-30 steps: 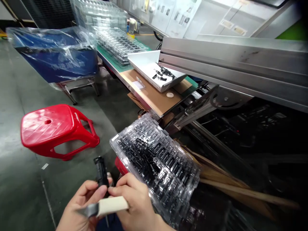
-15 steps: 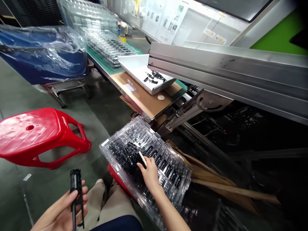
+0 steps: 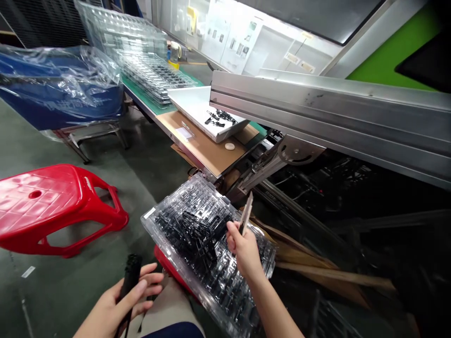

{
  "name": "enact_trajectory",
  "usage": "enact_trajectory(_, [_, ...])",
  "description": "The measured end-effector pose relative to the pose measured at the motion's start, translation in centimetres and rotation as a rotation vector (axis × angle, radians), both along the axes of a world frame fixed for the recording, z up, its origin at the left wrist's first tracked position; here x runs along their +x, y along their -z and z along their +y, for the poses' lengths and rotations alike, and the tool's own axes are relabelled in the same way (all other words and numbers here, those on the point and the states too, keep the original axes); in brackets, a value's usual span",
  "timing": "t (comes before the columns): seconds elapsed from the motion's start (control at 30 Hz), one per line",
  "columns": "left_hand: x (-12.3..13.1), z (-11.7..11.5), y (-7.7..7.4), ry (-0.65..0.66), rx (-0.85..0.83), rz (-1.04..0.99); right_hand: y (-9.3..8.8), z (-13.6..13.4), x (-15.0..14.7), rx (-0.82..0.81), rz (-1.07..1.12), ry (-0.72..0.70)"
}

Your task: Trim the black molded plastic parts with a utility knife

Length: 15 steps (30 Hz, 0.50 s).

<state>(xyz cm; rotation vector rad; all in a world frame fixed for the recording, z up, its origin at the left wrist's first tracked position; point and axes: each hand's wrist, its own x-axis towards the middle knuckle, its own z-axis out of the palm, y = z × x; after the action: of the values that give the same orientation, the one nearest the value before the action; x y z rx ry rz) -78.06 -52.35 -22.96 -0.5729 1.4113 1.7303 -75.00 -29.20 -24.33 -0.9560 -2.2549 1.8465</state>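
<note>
My left hand (image 3: 121,303) is closed around a long black plastic part (image 3: 129,281), low in the view over my lap. My right hand (image 3: 244,249) is raised over a clear blister tray (image 3: 169,211) and grips a tool with a cream handle (image 3: 245,218) that points up and away. The tray rests tilted on a red stool (image 3: 169,267) in front of my knees. Its pockets are filled with several black parts, and a loose heap of them (image 3: 197,225) lies on top near my right hand.
A second red stool (image 3: 52,202) lies tipped over on the floor at left. Ahead stands a bench with a white tray (image 3: 197,105) of black parts, a cardboard sheet (image 3: 207,145) and stacked clear trays (image 3: 151,75). A metal conveyor frame (image 3: 317,112) runs along the right. A blue bin in plastic wrap (image 3: 59,89) sits at far left.
My two hands were together at the black part; the right hand then went to the tray with the cream-handled tool and now lifts it above the parts. The left hand keeps the part.
</note>
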Motion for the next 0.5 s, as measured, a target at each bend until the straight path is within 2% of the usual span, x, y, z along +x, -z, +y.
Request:
enact_trajectory(0.1, [0.2, 1.1, -1.1, 0.097, 0.225, -0.103, -2.2, -3.2, 0.2, -0.282, -0.055, -0.194])
enact_trajectory(0.2, [0.7, 1.7, -1.8, 0.128, 0.286, -0.137, -3.2, -5.8, 0.4, -0.418, -0.07, -0.315])
enact_trajectory(0.27, [0.7, 1.7, -2.2, 0.136, 0.22, -0.113, -3.4, -6.4, 0.5, -0.373, -0.041, -0.341])
enact_trajectory(0.4, [0.5, 1.3, -2.9, 0.127, 0.105, -0.083, -3.9, -6.0, 0.8, -0.157, 0.025, -0.381])
enact_trajectory(0.5, [0.5, 0.9, -2.8, 0.145, 0.163, -0.092, -4.4, -5.7, 0.7, -0.186, -0.014, -0.44])
